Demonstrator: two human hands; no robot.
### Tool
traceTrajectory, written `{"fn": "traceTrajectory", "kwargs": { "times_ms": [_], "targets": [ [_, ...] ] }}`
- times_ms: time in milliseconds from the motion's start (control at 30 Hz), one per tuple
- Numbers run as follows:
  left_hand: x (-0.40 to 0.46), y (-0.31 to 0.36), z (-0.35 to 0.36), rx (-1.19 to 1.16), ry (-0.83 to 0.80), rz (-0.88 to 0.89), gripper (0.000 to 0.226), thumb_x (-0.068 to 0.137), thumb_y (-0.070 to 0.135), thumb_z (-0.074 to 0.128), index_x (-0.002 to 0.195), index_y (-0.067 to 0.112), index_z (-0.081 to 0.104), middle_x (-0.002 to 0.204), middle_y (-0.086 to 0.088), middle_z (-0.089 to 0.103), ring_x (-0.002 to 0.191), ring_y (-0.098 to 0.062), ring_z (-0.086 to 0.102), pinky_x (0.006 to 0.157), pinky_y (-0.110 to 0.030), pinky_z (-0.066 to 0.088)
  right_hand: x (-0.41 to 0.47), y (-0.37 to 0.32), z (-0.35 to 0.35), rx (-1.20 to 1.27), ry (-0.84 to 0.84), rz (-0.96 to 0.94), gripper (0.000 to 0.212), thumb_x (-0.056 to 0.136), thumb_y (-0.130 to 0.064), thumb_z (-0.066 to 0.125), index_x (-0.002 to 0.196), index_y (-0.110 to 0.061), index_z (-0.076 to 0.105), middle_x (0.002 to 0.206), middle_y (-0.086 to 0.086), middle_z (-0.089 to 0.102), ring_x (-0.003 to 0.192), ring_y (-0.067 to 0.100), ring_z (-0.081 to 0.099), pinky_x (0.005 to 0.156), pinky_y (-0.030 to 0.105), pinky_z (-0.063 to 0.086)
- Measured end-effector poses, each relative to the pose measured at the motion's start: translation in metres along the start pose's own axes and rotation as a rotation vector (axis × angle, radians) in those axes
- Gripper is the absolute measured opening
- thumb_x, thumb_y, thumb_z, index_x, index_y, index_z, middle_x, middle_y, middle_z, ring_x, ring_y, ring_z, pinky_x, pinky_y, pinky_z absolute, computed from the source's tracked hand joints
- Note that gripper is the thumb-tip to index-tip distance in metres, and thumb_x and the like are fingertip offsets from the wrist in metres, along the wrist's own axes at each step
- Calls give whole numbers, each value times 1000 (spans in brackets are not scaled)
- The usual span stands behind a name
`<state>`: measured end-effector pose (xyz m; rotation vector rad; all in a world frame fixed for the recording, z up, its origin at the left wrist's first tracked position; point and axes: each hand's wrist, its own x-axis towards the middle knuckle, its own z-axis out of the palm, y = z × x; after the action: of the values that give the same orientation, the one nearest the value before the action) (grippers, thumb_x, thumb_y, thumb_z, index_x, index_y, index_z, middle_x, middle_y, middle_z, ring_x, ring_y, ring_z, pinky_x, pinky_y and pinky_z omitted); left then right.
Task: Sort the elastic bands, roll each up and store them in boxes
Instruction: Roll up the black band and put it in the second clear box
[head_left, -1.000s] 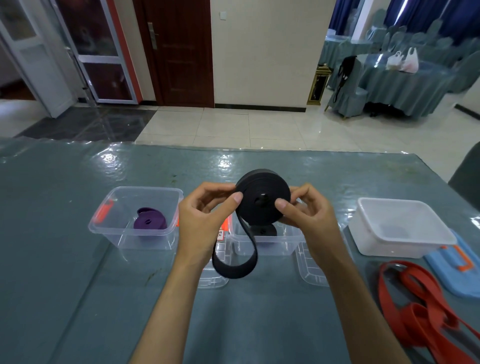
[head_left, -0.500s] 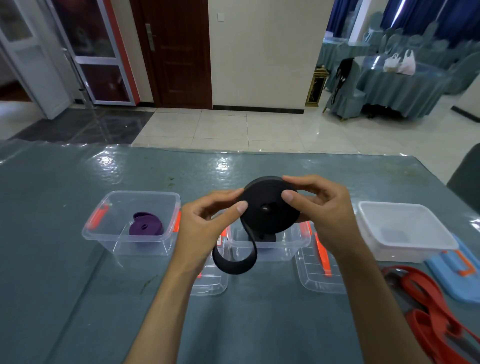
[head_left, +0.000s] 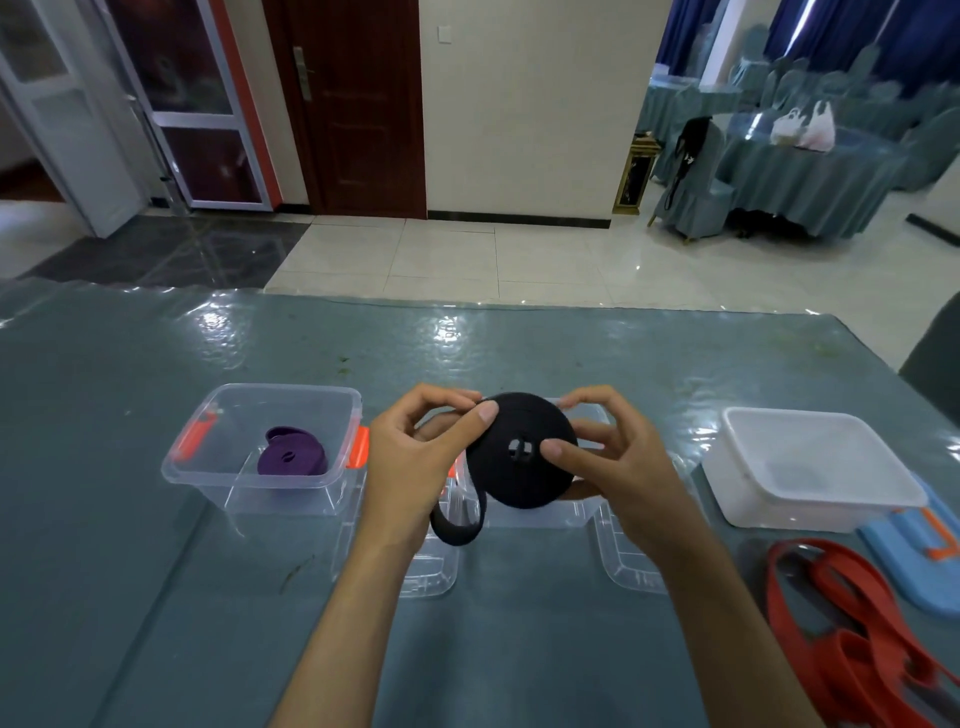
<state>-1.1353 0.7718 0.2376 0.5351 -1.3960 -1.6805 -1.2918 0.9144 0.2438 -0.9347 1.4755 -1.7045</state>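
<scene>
A black elastic band (head_left: 519, 478), wound into a thick disc with a short loose loop hanging at its lower left, is held above the middle clear box (head_left: 540, 514). My left hand (head_left: 415, 462) pinches the roll's left edge with thumb and fingers. My right hand (head_left: 618, 467) grips its right side, thumb pressed on the face. A rolled purple band (head_left: 292, 458) lies in the left clear box (head_left: 218, 467). An unrolled red band (head_left: 852, 639) lies tangled at the lower right.
A white box (head_left: 810, 514) stands at the right, with a blue lid (head_left: 914, 566) beside it. Two clear lids (head_left: 431, 571) (head_left: 623, 561) lie flat in front of the middle box. The table (head_left: 104, 597) has a glossy teal cover. A dark chair back (head_left: 935, 358) stands at the right edge.
The hanging black loop has grown shorter as more band was wound on. The roll and both hands have dropped lower, closer to the middle box.
</scene>
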Motion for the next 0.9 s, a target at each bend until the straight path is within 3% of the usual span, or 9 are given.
{"fn": "traceTrajectory", "kwargs": {
  "times_ms": [100,267,433,667,800,900],
  "targets": [
    [0,-7,-6,12,-42,-37,30,75,33,89,97,18,77,102,-5,82,97,-25,80,85,-29,62,0,5,0,47,81,-38,52,81,-25,89,128,-28,67,109,17,79,91,39,79,68,45,66],
    [-2,-22,-4,-14,49,-25,29,76,32,89,95,16,74,103,-3,80,90,-22,80,76,-24,61,-1,17,9,134,220,-70,37,82,-19,89,113,-20,69,114,16,79,98,39,78,67,48,66],
    [-9,-44,6,-80,174,17,23,80,28,89,87,23,68,104,-3,79,100,-22,79,79,-28,62,-3,31,20,141,317,-108,33,84,-10,86,109,-17,66,117,12,77,107,32,77,68,53,66],
    [-24,-70,16,-114,220,-80,30,78,29,89,103,19,76,104,-2,78,97,-26,80,79,-35,65,-1,54,28,219,502,-84,33,83,-11,86,109,-18,66,114,11,78,99,29,79,68,51,65],
    [-23,-82,23,-168,302,-154,23,81,14,90,99,18,76,106,0,75,98,-22,78,77,-34,65,1,76,30,300,538,1,24,93,-5,77,106,-20,65,117,13,75,100,30,78,71,50,65],
    [-14,-93,17,-141,332,-189,21,83,5,88,94,19,76,104,-1,73,92,-20,78,74,-33,64,7,85,18,210,555,66,13,92,-13,79,97,-14,66,111,14,75,103,31,75,73,39,65]
  ]
}}
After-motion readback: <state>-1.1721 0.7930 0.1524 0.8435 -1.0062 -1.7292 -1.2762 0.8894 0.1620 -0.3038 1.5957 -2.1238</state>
